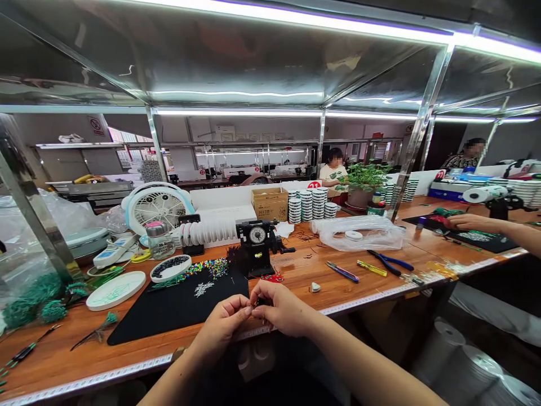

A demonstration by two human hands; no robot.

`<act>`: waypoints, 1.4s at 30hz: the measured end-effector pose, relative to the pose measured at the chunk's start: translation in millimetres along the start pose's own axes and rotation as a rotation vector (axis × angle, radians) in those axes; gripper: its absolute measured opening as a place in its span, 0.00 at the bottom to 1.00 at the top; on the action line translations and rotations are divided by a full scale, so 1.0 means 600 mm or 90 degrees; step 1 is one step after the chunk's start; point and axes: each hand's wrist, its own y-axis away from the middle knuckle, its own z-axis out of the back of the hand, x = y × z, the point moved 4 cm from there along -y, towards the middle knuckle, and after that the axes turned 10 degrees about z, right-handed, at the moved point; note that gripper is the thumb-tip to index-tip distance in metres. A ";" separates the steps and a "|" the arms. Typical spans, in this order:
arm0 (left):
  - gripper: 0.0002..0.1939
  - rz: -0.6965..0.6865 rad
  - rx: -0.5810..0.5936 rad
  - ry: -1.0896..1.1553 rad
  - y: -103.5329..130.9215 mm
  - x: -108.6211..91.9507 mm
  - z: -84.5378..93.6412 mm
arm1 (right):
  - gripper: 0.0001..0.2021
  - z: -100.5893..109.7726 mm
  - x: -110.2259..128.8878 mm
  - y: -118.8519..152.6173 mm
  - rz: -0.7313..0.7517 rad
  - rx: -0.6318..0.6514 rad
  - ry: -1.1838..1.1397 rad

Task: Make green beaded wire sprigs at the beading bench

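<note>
My left hand (224, 321) and my right hand (281, 307) meet just over the front edge of the bench, fingertips touching. Both are closed in a pinch around a small dark piece (258, 303), mostly covered by the fingers, so its kind does not show. Beside them lies a black mat (169, 318) with a heap of small white pieces (204, 289) and multicoloured beads (215, 268). A white dish (171, 269) of black beads rests at the mat's far edge. Behind my hands stands a black hand-cranked machine with a dial (258, 242).
Right of my hands lie blue-handled pliers (391, 263), a yellow-handled tool (372, 268) and a slim blue-and-red tool (342, 272). A white plate (116, 290) and green strands (36, 296) are leftward. A fan (158, 207) stands behind. A co-worker's arm (490, 224) reaches in from the right.
</note>
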 end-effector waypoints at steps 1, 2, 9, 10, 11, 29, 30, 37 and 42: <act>0.14 -0.001 0.002 -0.006 -0.001 0.001 0.001 | 0.04 0.001 0.002 -0.002 -0.004 0.015 -0.002; 0.14 -0.001 0.003 -0.012 -0.001 0.001 0.001 | 0.03 0.002 0.003 -0.004 -0.008 0.021 -0.006; 0.14 0.017 -0.005 -0.019 0.000 0.002 0.003 | 0.06 0.031 0.007 -0.032 -0.020 -0.179 -0.078; 0.15 0.016 -0.006 -0.012 0.000 0.002 0.005 | 0.08 0.031 0.003 -0.033 -0.044 -0.177 -0.087; 0.15 0.015 -0.006 -0.006 0.000 0.002 0.006 | 0.10 0.029 -0.001 -0.033 -0.072 -0.160 -0.092; 0.12 -0.081 -0.011 -0.116 0.013 -0.060 0.017 | 0.13 -0.002 0.015 -0.038 -0.068 -0.151 -0.224; 0.11 -0.084 -0.006 -0.128 0.020 -0.071 0.016 | 0.14 -0.005 0.019 -0.037 -0.066 -0.145 -0.260; 0.11 -0.086 -0.004 -0.243 0.062 -0.109 0.008 | 0.12 -0.024 0.051 -0.018 -0.036 -0.100 -0.360; 0.11 -0.111 0.004 -0.313 0.078 -0.110 0.006 | 0.11 -0.029 0.064 -0.004 -0.020 -0.043 -0.319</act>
